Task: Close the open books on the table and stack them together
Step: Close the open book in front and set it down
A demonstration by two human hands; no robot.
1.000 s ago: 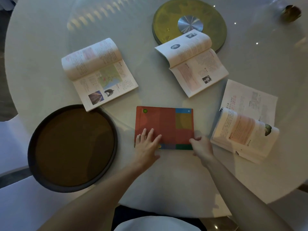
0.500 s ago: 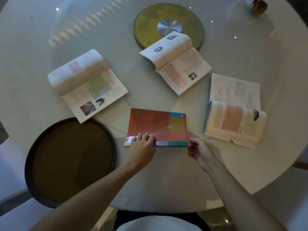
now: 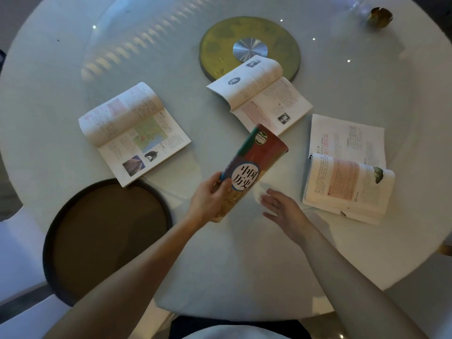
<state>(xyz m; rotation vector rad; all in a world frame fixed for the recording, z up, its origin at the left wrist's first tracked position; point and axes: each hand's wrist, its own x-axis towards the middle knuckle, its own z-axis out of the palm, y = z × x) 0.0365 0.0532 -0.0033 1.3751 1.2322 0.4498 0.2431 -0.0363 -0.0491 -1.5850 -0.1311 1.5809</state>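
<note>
My left hand (image 3: 208,199) grips the closed history textbook (image 3: 252,167), tilted above the bench (image 3: 220,265). My right hand (image 3: 283,209) hovers open beside it. The round tray (image 3: 49,241) holds nothing.

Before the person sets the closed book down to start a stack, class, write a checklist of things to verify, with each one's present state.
1. Closed history book gripped in left hand: ok.
2. Right hand free to help: ok, open and empty.
3. Bare patch of table in front for the stack: ok.
4. Other books closed: not ok; map-page book, portrait-page book and right-side book lie open.
5. Book fully shut, no folded pages: cannot tell.
</note>
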